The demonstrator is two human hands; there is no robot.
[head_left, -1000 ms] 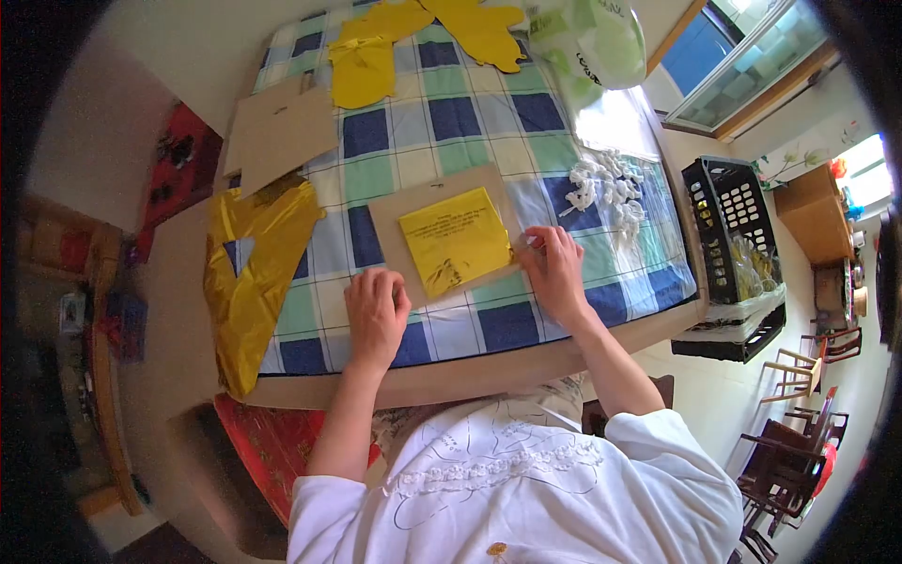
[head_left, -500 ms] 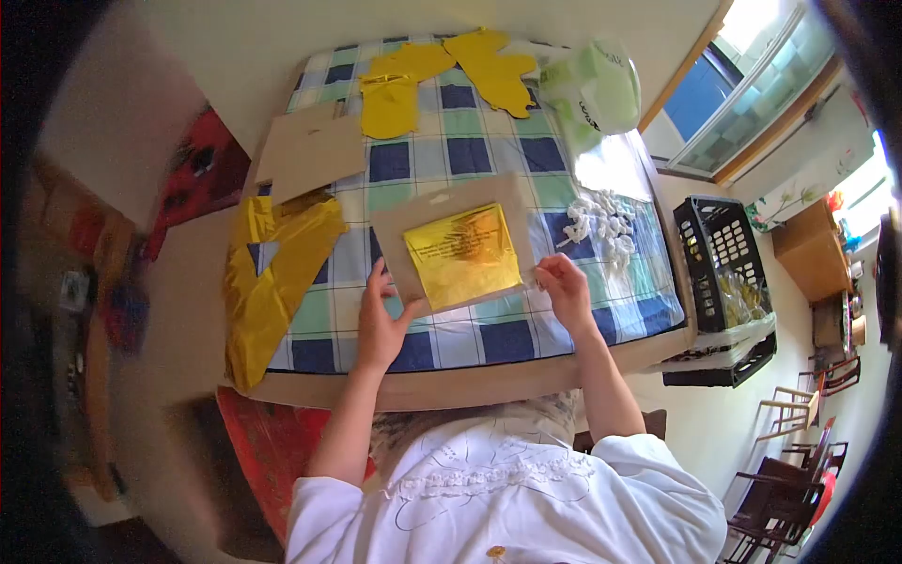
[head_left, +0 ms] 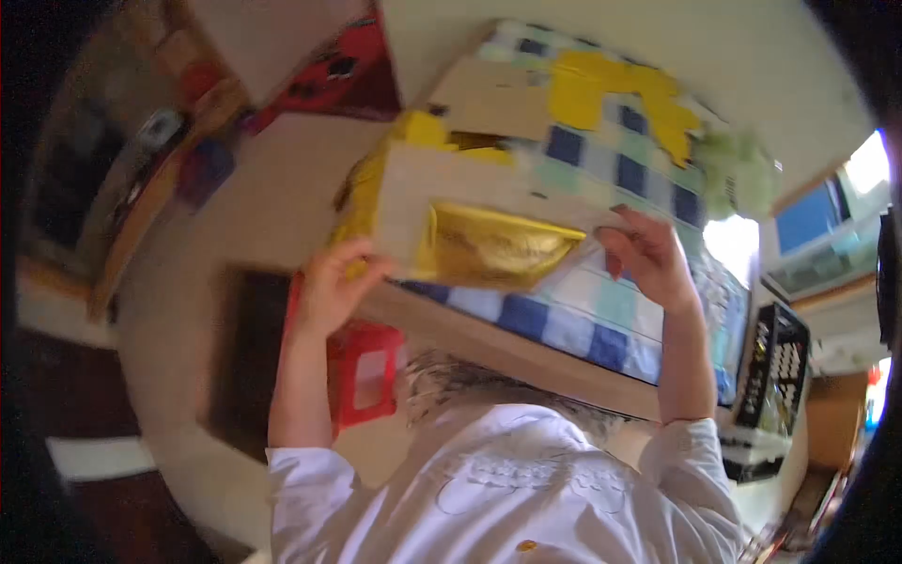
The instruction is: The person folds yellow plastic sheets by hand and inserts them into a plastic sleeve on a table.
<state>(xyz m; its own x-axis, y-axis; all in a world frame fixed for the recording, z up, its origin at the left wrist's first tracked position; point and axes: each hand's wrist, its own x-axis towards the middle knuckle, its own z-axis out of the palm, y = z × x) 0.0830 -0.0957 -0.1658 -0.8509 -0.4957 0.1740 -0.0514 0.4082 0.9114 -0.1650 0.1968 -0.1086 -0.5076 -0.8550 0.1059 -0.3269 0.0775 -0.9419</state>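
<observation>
A flat beige card (head_left: pixel 404 202) with a shiny gold foil packet (head_left: pixel 498 246) on its front is held tilted over the near side of the bed. Some clear film shows at its lower right. My left hand (head_left: pixel 338 287) pinches the card's lower left corner between thumb and fingers. At the right edge, the curled fingers of my right hand (head_left: pixel 648 258) grip the card's clear film; motion blur softens their exact contact. Printing on the foil is smeared and unreadable.
The bed has a checked cover (head_left: pixel 601 343). On it lie a cardboard sheet (head_left: pixel 493 99), yellow foil pieces (head_left: pixel 578 89) and a pale green bag (head_left: pixel 738 174). A red stool (head_left: pixel 365 381) stands below left, a black crate (head_left: pixel 770 367) at the right.
My view has turned left, and the bed now appears farther right and slanted. The card remains between both hands, its foil packet now more tilted and creased-looking. The red stool has come into view.
</observation>
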